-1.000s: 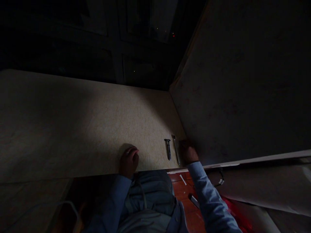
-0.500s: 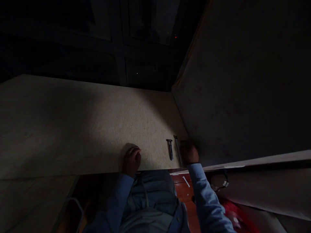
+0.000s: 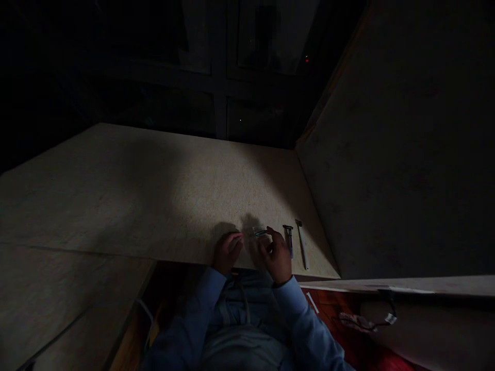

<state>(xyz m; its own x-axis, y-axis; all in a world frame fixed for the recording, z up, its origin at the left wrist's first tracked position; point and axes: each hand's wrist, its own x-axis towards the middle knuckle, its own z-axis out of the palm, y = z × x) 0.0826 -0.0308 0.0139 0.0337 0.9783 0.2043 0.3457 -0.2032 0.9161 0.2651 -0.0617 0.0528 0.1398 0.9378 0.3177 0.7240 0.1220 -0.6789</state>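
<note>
The scene is very dark. My right hand [image 3: 275,254] is over the near edge of a pale chipboard panel [image 3: 162,201], fingers pinched on a small metal piece [image 3: 260,233] held up at its fingertips. My left hand [image 3: 227,251] rests on the panel edge just left of it, fingers curled, nothing visible in them. A short dark bolt-like fitting [image 3: 288,238] and a thin light rod [image 3: 302,251] lie on the panel right of my right hand. Both sleeves are light blue.
A second panel [image 3: 402,154] stands upright along the right side, meeting the flat one at a corner. A lower board [image 3: 406,286] runs to the right with a wire and connector [image 3: 371,323] under it. Red floor shows below. Dark window frames fill the background.
My right hand has come away from the corner by the upright panel and moved left toward my left hand, now pinching a small metal piece. The view has shifted left.
</note>
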